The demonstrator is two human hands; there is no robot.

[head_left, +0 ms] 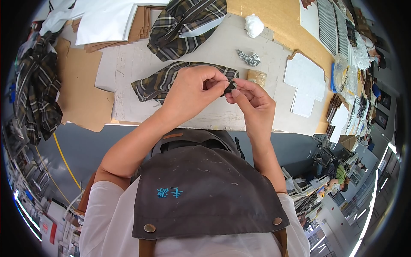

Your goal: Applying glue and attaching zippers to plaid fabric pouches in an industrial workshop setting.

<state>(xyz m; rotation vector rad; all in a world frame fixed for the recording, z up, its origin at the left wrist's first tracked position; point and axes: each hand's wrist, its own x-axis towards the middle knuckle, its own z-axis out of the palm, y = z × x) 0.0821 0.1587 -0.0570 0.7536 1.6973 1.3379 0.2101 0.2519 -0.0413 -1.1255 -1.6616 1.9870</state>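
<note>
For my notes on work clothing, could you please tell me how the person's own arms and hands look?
The left hand and right hand are bare, with no gloves or watch in sight. The forearms are uncovered, below short white sleeves. A dark apron with blue stitched characters is also worn.

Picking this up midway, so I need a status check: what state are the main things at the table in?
Left hand: fingertips pinching a dark cloth bit
Right hand: fingertips pinching it too
Near plaid cloth: on the table, partly hidden by the left hand
Far plaid cloth: lying loose, rumpled
Leftmost plaid cloth: draped in folds
White wad: crumpled
Brown card: flat
White cards: stacked, edges uneven
</note>
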